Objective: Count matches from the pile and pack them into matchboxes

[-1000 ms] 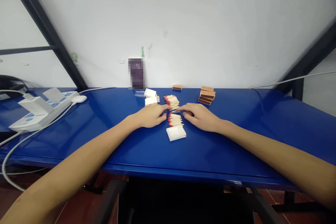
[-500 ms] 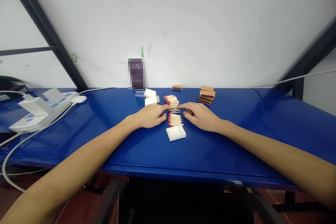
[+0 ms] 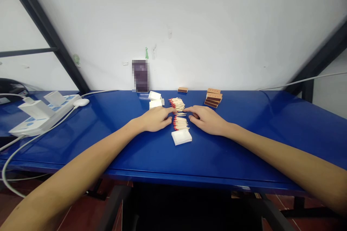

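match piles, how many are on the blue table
2: a far pile towards the wall, and a near pile beside the white tray. A few matches lie between them; the left hand may hide more.

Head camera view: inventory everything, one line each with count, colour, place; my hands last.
Matches: many, pale with red heads, mid-table
Near tray: one, white, before the matches
Other trays: several, white, left of matches
Stacked matchboxes: about four, brown, right
Lone matchbox: one, brown, at back
Upright object: one, dark, blurred, against wall
Power strip: one, white, left
Chargers: two, white, on the strip
Black object: one, far left
Cables: several, white, both sides
Table: one, blue, centre
Wall: one, white, behind
Frame bars: several, dark, both sides
Floor: one, red, below
Left hand: one, by match heads
Right hand: one, by bare ends
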A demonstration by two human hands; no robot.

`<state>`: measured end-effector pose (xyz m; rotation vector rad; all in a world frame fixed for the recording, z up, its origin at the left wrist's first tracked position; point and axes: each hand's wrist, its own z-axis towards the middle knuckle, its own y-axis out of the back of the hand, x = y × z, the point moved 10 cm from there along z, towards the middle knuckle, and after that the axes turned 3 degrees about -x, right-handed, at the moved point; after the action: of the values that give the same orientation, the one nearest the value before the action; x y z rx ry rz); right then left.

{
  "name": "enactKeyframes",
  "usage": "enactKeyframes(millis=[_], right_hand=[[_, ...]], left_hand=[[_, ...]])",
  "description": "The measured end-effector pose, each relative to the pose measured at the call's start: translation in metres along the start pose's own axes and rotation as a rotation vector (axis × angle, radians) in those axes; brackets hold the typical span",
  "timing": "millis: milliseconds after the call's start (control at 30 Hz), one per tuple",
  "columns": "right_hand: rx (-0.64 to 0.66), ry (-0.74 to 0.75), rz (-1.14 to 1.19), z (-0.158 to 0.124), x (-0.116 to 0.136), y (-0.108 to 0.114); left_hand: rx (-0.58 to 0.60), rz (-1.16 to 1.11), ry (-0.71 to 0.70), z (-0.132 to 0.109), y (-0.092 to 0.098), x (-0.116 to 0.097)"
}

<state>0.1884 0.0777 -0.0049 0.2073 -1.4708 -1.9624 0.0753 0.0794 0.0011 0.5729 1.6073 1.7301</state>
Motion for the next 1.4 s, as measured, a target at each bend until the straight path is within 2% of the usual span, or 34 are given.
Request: enactKeyframes(millis=[1400], right_hand=[[0.017,0.006,-0.032,0.0001,0.0018,0.0001]], left_hand=[[-0.009,0.034,-0.015,0.0005,-0.0004,0.0]])
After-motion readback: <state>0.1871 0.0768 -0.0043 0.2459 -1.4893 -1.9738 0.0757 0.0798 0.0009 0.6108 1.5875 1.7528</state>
